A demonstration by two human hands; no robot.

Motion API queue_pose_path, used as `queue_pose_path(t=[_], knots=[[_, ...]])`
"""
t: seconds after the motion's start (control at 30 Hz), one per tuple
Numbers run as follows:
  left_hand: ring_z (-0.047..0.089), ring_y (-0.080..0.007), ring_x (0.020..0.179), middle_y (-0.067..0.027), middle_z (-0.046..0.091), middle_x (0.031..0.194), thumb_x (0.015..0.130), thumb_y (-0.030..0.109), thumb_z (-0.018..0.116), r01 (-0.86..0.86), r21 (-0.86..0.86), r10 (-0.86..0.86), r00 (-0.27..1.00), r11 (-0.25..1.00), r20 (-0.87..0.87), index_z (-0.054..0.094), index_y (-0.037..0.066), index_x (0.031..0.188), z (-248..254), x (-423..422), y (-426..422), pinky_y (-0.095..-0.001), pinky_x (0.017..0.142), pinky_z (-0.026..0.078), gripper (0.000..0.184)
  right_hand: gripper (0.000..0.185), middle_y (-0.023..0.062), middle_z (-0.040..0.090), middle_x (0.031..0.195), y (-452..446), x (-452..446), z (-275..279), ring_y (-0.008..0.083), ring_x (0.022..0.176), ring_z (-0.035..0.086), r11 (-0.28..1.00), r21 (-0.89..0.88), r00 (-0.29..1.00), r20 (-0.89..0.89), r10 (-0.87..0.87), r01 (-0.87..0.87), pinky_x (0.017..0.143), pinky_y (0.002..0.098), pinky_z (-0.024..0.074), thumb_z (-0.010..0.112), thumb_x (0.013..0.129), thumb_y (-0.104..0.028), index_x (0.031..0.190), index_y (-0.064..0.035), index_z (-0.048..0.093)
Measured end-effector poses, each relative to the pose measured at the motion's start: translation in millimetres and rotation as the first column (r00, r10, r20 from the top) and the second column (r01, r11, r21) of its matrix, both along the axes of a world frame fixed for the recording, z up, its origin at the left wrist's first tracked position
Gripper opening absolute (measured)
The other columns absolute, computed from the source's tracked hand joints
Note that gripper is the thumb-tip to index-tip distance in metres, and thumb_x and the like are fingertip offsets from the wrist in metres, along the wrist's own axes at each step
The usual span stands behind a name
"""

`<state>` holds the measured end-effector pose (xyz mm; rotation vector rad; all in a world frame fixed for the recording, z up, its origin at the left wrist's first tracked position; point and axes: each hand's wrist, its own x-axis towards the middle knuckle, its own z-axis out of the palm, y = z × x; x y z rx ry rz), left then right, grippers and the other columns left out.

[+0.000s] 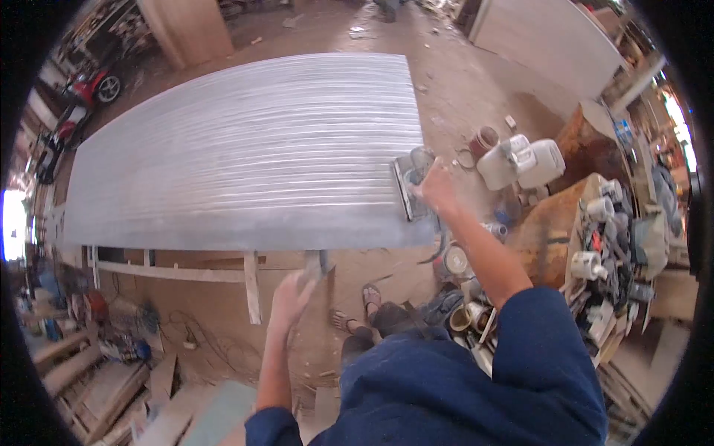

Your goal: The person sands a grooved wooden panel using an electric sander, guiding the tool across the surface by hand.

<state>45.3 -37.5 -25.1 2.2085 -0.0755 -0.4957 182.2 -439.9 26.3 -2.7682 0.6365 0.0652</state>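
Observation:
My right hand [437, 187] grips a power sander [410, 189] with a rectangular pad, at the right end of a long grooved panel [245, 149]. The panel is pale grey, dusty and ridged lengthwise, with a smooth band along its near edge. A dark cord or hose [442, 247] hangs from the sander past the panel's corner. Below the near edge is my left hand [292, 296], slightly blurred, its fingers stretched out beside a grey upright piece [316, 262]. Whether the fingertips touch that piece, I cannot tell.
Wooden supports [253, 286] stand under the panel. White jugs [541, 163] and a reddish-brown pot [485, 139] sit on the floor to the right. A cluttered heap with a white container [587, 265] lies nearer. Scrap boards [111, 394] and cables [204, 334] lie at lower left.

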Motion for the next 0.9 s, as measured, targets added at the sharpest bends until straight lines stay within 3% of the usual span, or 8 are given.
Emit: queue_pose_path(t=[0.1, 0.2, 0.27, 0.3, 0.37, 0.47, 0.73, 0.9], knots=[[0.057, -0.0372, 0.123, -0.0204, 0.063, 0.129, 0.092, 0.034, 0.065, 0.155, 0.087, -0.167, 0.974, 0.984, 0.152, 0.063, 0.002, 0.124, -8.8, 83.1, -20.9, -0.0443, 0.104, 0.045, 0.045, 0.100, 0.0318, 0.059, 0.122, 35.8, -52.7, -10.1, 0.0450, 0.115, 0.059, 0.998, 0.049, 0.998, -0.052, -0.025, 0.028, 0.100, 0.0484, 0.0479, 0.085, 0.070, -0.039, 0.141, 0.0095, 0.033], [0.051, -0.0359, 0.131, -0.0189, 0.057, 0.137, 0.092, 0.035, 0.064, 0.205, 0.155, -0.222, 0.970, 0.966, 0.101, 0.060, 0.004, 0.130, -22.3, 122.0, -62.0, -0.0437, 0.110, 0.041, 0.049, 0.100, 0.0317, 0.060, 0.120, 49.8, -79.1, -8.1, 0.0453, 0.111, 0.061, 0.998, 0.032, 0.995, -0.090, -0.044, 0.047, 0.097, 0.0489, 0.0497, 0.085, 0.069, -0.038, 0.140, 0.0092, 0.034], [0.038, -0.0356, 0.143, -0.0166, 0.044, 0.152, 0.093, 0.036, 0.062, 0.224, 0.195, -0.277, 0.907, 0.955, 0.317, 0.054, 0.008, 0.139, -51.2, 137.6, -86.1, -0.0448, 0.119, 0.029, 0.055, 0.098, 0.0319, 0.059, 0.120, 42.7, -73.4, -12.8, 0.0452, 0.109, 0.062, 0.998, 0.058, 1.000, 0.003, -0.014, 0.013, 0.094, 0.0489, 0.0516, 0.085, 0.068, -0.038, 0.140, 0.0088, 0.036], [0.038, -0.0356, 0.143, -0.0166, 0.044, 0.152, 0.093, 0.036, 0.062, 0.239, 0.195, -0.291, 0.906, 0.951, 0.308, 0.054, 0.008, 0.139, -62.1, 144.2, -95.1, -0.0448, 0.119, 0.029, 0.055, 0.098, 0.0319, 0.059, 0.120, 39.3, -62.3, -14.6, 0.0452, 0.109, 0.062, 0.998, 0.059, 1.000, -0.007, -0.028, 0.028, 0.094, 0.0489, 0.0516, 0.085, 0.068, -0.038, 0.140, 0.0088, 0.036], [0.023, -0.0364, 0.150, -0.0130, 0.030, 0.162, 0.095, 0.041, 0.058, 0.200, 0.309, -0.315, 0.868, 0.930, 0.384, 0.045, 0.013, 0.149, -79.8, 165.2, -121.6, -0.0488, 0.124, 0.016, 0.062, 0.097, 0.0315, 0.059, 0.119, 19.7, -17.2, -10.3, 0.0455, 0.107, 0.063, 0.997, 0.072, 0.998, 0.049, -0.025, 0.021, 0.091, 0.0486, 0.0531, 0.086, 0.068, -0.037, 0.139, 0.0082, 0.038], [0.018, -0.0371, 0.152, -0.0107, 0.021, 0.166, 0.097, 0.044, 0.053, 0.150, 0.458, -0.357, 0.840, 0.876, 0.408, 0.036, 0.015, 0.155, -97.4, 204.6, -143.6, -0.0517, 0.124, 0.010, 0.067, 0.089, 0.0281, 0.057, 0.122, -3.2, 54.2, -13.9, 0.0448, 0.109, 0.063, 0.998, 0.060, 0.999, 0.032, -0.020, 0.018, 0.091, 0.0488, 0.0533, 0.084, 0.072, -0.031, 0.137, 0.0051, 0.036], [0.015, -0.0358, 0.153, -0.0078, 0.019, 0.166, 0.100, 0.048, 0.044, 0.036, 0.538, -0.341, 0.809, 0.842, 0.479, 0.032, 0.021, 0.157, -112.4, 378.3, -229.5, -0.0518, 0.124, 0.007, 0.064, 0.088, 0.0309, 0.060, 0.118, -67.0, 254.1, -27.7, 0.0456, 0.111, 0.062, 0.991, 0.046, 0.988, 0.094, 0.122, -0.126, 0.093, 0.0486, 0.0530, 0.087, 0.067, -0.036, 0.130, 0.0074, 0.042], [0.011, -0.0341, 0.153, -0.0050, 0.014, 0.168, 0.102, 0.050, 0.037, -0.019, 0.602, -0.301, 0.853, 0.799, 0.426, 0.025, 0.023, 0.159, -100.8, 421.2, -273.7, -0.0508, 0.125, 0.004, 0.065, 0.092, 0.0325, 0.059, 0.123, -110.6, 376.7, -45.5, 0.0444, 0.114, 0.061, 0.973, -0.044, 0.958, 0.173, 0.230, -0.226, 0.094, 0.0480, 0.0526, 0.088, 0.065, -0.041, 0.128, 0.0102, 0.044]])
